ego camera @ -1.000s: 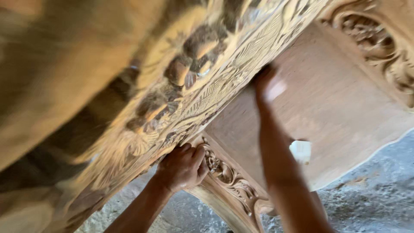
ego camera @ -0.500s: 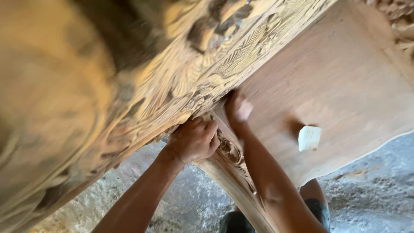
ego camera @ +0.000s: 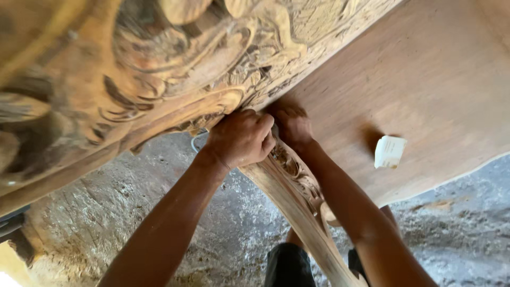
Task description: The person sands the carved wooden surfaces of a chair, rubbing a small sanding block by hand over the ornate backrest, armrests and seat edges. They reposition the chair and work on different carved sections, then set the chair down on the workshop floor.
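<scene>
- The left hand (ego camera: 240, 139) is curled into a fist over the top of the carved wooden leg (ego camera: 297, 204), just where it meets the carved rail (ego camera: 175, 79); its fingers are closed, though whether they clamp the leg itself or something small inside the fist cannot be told.
- The right hand (ego camera: 291, 125) lies touching the left, on its far side, pressed into the corner between leg, rail and the flat wooden panel (ego camera: 425, 79); its fingers are hidden in shadow, so its grip cannot be told.
- The hands are together, knuckle against knuckle, at the leg's upper end; the leg's long axis runs from the hands back toward the body, passing between the two forearms.
- The left hand sits squarely on the leg; the right is a shade beyond it, nearer the panel.
- A small white block (ego camera: 389, 151) rests on the panel, well apart, out to the right of the right hand.
- Below both forearms lies a rough, dusty floor (ego camera: 159, 180).
</scene>
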